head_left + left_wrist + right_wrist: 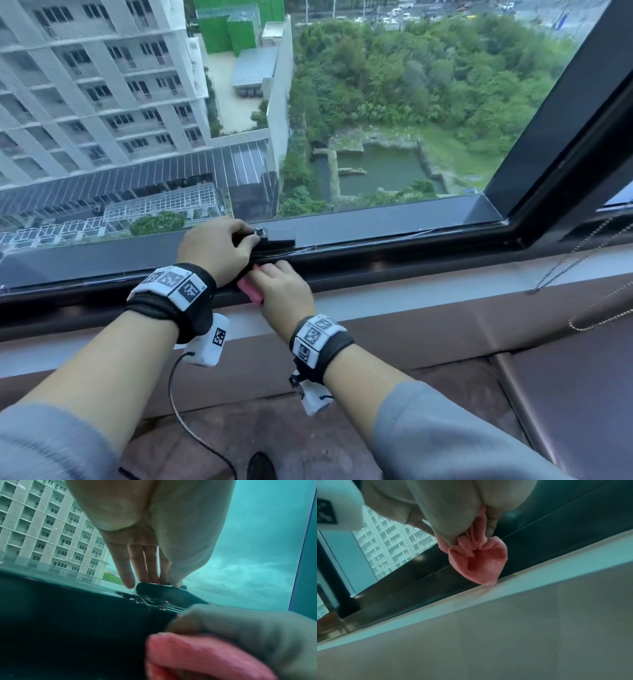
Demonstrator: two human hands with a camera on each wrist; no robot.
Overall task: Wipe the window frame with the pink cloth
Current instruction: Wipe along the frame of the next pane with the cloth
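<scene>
The dark window frame [394,245] runs along the bottom of the glass. My left hand [236,240] grips the black window handle [277,237] on the lower rail; in the left wrist view the fingers [145,563] reach behind the handle [163,591] and the thumb sits on its front. Just below, my right hand [279,277] holds the bunched pink cloth [249,290] against the frame's lower rail. In the right wrist view the cloth [481,563] is pinched between thumb and fingers, and its tip touches the seam between the frame [419,585] and the white sill [505,588].
A white sill [428,287] and a brown padded ledge [513,359] lie below the frame. A bead chain [582,270] hangs over the ledge at right. A slanted dark mullion [565,120] closes the pane on the right. A black cable [185,421] trails from my left wrist.
</scene>
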